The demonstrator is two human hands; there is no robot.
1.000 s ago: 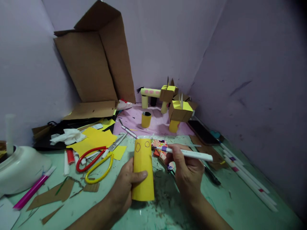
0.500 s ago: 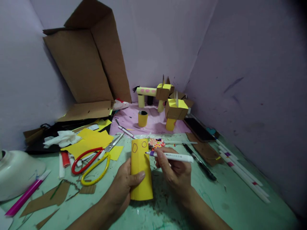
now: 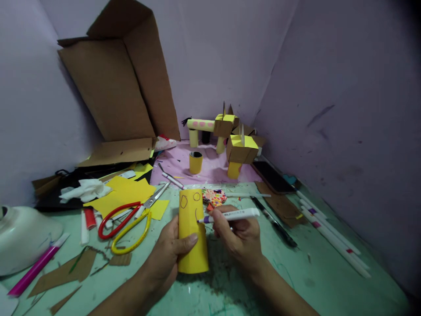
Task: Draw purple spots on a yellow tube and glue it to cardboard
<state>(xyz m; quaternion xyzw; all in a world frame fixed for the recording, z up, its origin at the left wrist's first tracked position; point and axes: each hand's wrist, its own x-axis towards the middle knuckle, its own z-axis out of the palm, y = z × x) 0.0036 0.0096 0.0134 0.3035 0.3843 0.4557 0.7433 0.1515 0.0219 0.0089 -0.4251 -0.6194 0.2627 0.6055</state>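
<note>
A yellow paper tube (image 3: 192, 254) stands nearly upright at the centre, held around its left side by my left hand (image 3: 171, 248), with the thumb across its front. Two drawn outlines mark the tube's upper part, and a short curved line lies below the right one. My right hand (image 3: 238, 232) is closed around a white marker (image 3: 238, 214), whose purple tip touches the tube at the end of that curve. Behind the marker lies a piece of colourful patterned material (image 3: 214, 196).
Red-and-yellow scissors (image 3: 131, 219) and yellow paper (image 3: 128, 191) lie left. Behind are a short yellow tube (image 3: 195, 163), a box-headed piece (image 3: 242, 151) and a cardboard box (image 3: 108, 83). A black pen (image 3: 274, 224), a phone (image 3: 272, 177) and white sticks (image 3: 332, 237) lie right.
The marker tip has moved down the tube, and a short curved line now shows below the right outline. The tube and my left hand have shifted slightly left.
</note>
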